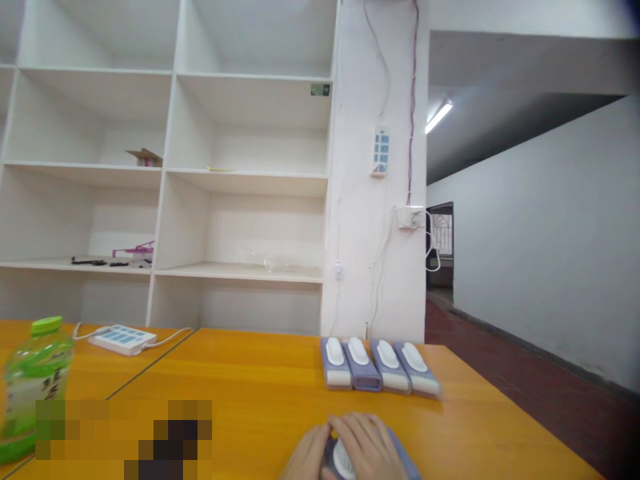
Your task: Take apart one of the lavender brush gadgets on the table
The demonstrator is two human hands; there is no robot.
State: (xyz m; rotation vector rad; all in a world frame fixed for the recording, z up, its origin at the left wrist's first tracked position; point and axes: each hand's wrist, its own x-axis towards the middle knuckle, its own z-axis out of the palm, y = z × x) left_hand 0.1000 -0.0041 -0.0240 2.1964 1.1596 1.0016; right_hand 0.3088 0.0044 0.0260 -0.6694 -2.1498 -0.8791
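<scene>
At the bottom edge of the view, a purple-and-dark case with a white oval part [343, 460] lies under both of my hands, mostly covered by them. My left hand [307, 455] is closed against its left side, fingertips near its top end. Over its top and right side my right hand [369, 445] is wrapped, the fingers bent and close together. Beyond my hands, several similar purple cases with white oval pieces [387, 356] stand side by side in a row. I cannot tell what kind of article they are.
The orange-brown table [250, 393] has its right edge beside a red floor. A green-capped bottle [37, 387] stands at left, with a white power strip [123, 339] behind it. White shelves [243, 272] rise at the back. A pixelated patch hides part of the lower left.
</scene>
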